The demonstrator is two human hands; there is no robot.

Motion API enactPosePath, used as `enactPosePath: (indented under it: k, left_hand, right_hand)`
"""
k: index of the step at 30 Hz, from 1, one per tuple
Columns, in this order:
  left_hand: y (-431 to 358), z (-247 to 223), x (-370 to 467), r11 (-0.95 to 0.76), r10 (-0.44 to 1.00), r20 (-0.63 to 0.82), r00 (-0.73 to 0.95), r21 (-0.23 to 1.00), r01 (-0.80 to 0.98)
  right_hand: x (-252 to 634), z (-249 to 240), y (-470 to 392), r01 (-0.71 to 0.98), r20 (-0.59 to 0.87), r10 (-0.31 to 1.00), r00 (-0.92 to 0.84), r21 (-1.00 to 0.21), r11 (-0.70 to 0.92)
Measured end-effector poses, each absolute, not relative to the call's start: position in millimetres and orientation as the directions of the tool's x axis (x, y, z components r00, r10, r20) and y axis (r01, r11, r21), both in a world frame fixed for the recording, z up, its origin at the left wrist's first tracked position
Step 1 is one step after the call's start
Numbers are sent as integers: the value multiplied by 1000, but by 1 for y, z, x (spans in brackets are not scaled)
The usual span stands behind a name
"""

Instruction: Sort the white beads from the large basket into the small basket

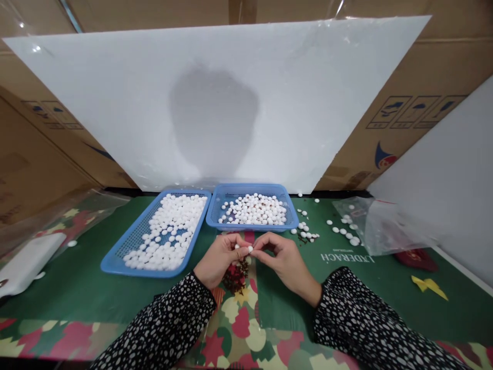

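Observation:
Near the middle of the table, my left hand (221,258) pinches a small white ball (250,249) between thumb and fingertips. The thumb and index finger of my right hand (283,262) close on the ball's other side, so the hands nearly meet. Below my left hand lies a pile of small dark red-brown pieces (234,278). Behind the hands, a blue basket (252,226) holds many white balls. A second blue basket (144,272), to the left, holds more of them.
Loose white balls (342,231) lie at the right beside a clear plastic bag (396,226). Yellow scraps (429,285) lie at the far right, a white object (31,259) at the far left. A white board (300,103) stands behind the baskets, against cardboard boxes (435,77).

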State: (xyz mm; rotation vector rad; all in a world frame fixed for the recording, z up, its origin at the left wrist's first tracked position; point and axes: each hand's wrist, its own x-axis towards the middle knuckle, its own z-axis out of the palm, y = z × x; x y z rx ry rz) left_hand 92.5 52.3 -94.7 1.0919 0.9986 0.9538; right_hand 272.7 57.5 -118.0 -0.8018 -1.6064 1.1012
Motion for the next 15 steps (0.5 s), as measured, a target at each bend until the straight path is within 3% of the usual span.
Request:
enactPosePath:
  k: [15]
  left_hand:
    - [51, -96, 92, 114, 960, -94, 265, 992, -62]
  right_hand:
    - [275, -117, 60, -22, 324, 896, -304, -942, 334]
